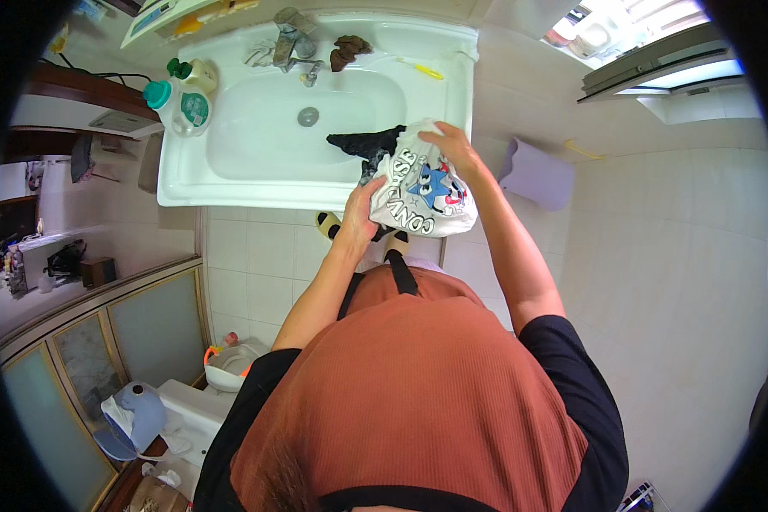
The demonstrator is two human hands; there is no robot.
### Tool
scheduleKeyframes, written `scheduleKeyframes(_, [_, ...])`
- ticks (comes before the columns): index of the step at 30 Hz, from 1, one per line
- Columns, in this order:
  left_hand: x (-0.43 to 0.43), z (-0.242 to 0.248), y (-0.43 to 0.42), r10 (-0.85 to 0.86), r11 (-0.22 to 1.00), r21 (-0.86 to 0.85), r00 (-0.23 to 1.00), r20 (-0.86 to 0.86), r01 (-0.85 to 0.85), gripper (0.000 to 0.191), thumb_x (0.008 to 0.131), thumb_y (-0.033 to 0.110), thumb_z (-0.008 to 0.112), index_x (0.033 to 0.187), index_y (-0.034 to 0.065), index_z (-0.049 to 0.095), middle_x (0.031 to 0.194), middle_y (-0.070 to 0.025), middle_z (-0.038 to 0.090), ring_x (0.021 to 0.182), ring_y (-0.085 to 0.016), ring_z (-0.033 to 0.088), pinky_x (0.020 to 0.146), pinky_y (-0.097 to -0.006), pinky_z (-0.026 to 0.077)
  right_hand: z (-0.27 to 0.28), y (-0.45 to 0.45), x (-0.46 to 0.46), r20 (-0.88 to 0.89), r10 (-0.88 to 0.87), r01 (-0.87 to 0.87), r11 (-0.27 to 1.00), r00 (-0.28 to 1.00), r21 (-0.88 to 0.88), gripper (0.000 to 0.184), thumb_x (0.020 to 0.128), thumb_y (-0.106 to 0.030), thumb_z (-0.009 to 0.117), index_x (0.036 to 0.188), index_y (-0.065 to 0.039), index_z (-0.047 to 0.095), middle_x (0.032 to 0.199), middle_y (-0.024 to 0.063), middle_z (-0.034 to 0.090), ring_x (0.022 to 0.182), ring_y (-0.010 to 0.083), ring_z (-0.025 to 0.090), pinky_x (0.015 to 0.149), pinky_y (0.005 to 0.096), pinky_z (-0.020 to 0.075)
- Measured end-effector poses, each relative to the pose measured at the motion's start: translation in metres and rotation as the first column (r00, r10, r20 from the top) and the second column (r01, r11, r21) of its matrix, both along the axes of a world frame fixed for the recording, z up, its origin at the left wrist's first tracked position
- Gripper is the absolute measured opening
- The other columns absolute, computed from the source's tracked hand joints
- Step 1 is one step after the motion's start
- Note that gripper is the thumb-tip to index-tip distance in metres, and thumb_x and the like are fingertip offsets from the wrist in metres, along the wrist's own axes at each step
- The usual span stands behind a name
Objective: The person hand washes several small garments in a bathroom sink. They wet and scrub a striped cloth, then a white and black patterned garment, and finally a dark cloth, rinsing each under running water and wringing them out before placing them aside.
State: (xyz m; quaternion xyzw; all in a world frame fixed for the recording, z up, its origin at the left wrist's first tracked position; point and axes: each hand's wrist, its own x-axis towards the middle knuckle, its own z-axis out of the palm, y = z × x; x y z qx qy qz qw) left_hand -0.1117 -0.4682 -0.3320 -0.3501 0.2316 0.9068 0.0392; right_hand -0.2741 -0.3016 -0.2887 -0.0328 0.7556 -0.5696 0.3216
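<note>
A white cloth item [397, 198] with a blue cartoon star and large lettering hangs between my hands, over the front right corner of the sink [249, 134]. My left hand [360, 214] grips its left edge. At the upper right, my right hand [449, 146] grips the gathered cloth. Dark fabric [366, 142] sticks out from beside the white cloth and reaches over the basin; whether it is a separate piece I cannot tell. The far edge of the cloth is bunched, and my left fingers are partly hidden beneath it.
A metal faucet [288, 41] stands at the sink's back, beside a crumpled brown cloth [349, 52] and a yellow-handled brush [427, 70]. A teal-capped bottle [189, 110] and a green-capped bottle [200, 73] occupy the left rim. An open window [662, 61] juts out at upper right.
</note>
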Motion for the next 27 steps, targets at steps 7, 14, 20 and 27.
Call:
scheduleKeyframes(7, [-0.016,-0.008,0.012,0.055,0.994,0.099,0.995,-0.084,-0.046,0.032,0.090,0.022,0.061,0.115,0.0012,0.059,0.116,-0.0133,0.065,0.107,-0.027,0.062,0.095,-0.0399,0.050,-0.017,0.017,0.035,0.616,-0.225,0.488,0.821,0.755,-0.298,0.050,0.091,-0.039,0.065,0.128,-0.006,0.055,0.112,0.0091,0.065,0.095,0.0220,0.066,0.080,0.0390,0.0562])
scheduleKeyframes(14, [-0.036,-0.012,0.025,-0.113,0.970,-0.239,0.961,-0.252,0.052,0.035,0.098,0.036,0.053,0.117,0.0077,0.061,0.116,-0.0084,0.065,0.106,-0.024,0.063,0.096,-0.0382,0.050,0.035,-0.045,0.096,-0.612,0.330,-0.072,0.911,0.719,0.406,0.036,0.078,-0.043,0.067,0.084,-0.008,0.068,0.081,0.0222,0.066,0.079,0.0395,0.066,0.070,0.0477,0.0515])
scheduleKeyframes(20, [-0.057,0.029,0.032,0.015,1.000,0.018,0.999,-0.040,-0.015,0.031,0.097,0.038,0.053,0.107,0.0100,0.062,0.104,-0.0050,0.067,0.095,-0.019,0.064,0.083,-0.0351,0.052,0.032,-0.065,0.069,-0.809,0.028,0.374,0.877,0.587,0.302,0.032,0.084,-0.038,0.060,0.067,-0.010,0.065,0.059,0.0165,0.060,0.056,0.0351,0.063,0.051,0.0464,0.0471])
scheduleKeyframes(27, [-0.067,0.056,0.027,-0.008,0.902,0.371,0.868,-0.497,0.220,0.027,0.099,0.036,0.050,0.102,0.0121,0.063,0.094,-0.0028,0.066,0.084,-0.019,0.064,0.077,-0.0339,0.052,0.048,-0.072,0.080,-0.885,0.129,0.266,0.926,0.447,0.269,0.023,0.080,-0.032,0.065,0.071,-0.011,0.064,0.064,0.0152,0.063,0.059,0.0364,0.062,0.053,0.0480,0.0464])
